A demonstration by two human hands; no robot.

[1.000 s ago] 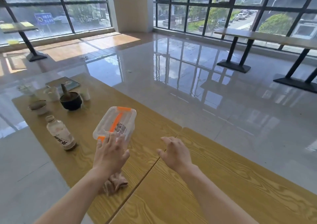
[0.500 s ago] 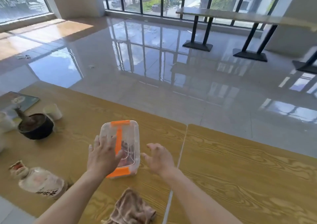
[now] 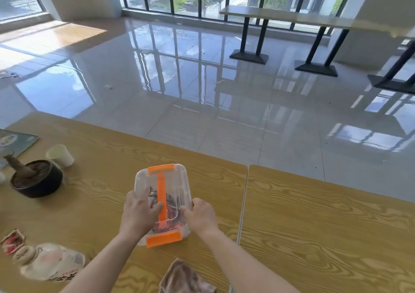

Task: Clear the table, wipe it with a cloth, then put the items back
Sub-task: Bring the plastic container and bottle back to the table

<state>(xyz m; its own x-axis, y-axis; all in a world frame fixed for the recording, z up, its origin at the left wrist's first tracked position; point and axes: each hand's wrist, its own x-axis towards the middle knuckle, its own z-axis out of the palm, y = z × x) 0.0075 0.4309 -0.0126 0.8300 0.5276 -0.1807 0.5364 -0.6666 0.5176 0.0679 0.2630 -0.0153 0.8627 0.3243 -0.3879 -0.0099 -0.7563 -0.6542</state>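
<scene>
We see a clear box [image 3: 179,180] with an orange handle [image 3: 161,189] and orange clips at both short ends. It sits flat on the wooden counter [image 3: 107,158], near the counter's right edge. Something dark and reddish lies inside (we cannot tell what through the plastic).

The left hand [image 3: 139,214] rests on the lid's left half, fingers laid out over the plastic and thumb touching the handle. It presses rather than clasps. The right hand [image 3: 201,216] grasps the box's right side, fingers curled over the rim and thumb on top of the lid.

A crumpled brownish cloth [image 3: 186,279] lies on the counter just below the box, between the two forearms and apart from both hands.

Further left stands a dark bowl [image 3: 37,180] with a pestle-like stick leaning in it, and a pale paper cup [image 3: 60,156] just behind it. A booklet [image 3: 15,141] lies flat at the left border. A bottle [image 3: 49,261], badly blurred, lies on its side at the lower left.

A second counter [image 3: 325,225] butts against the first on the right, and beyond both we see the glossy floor [image 3: 202,79].
</scene>
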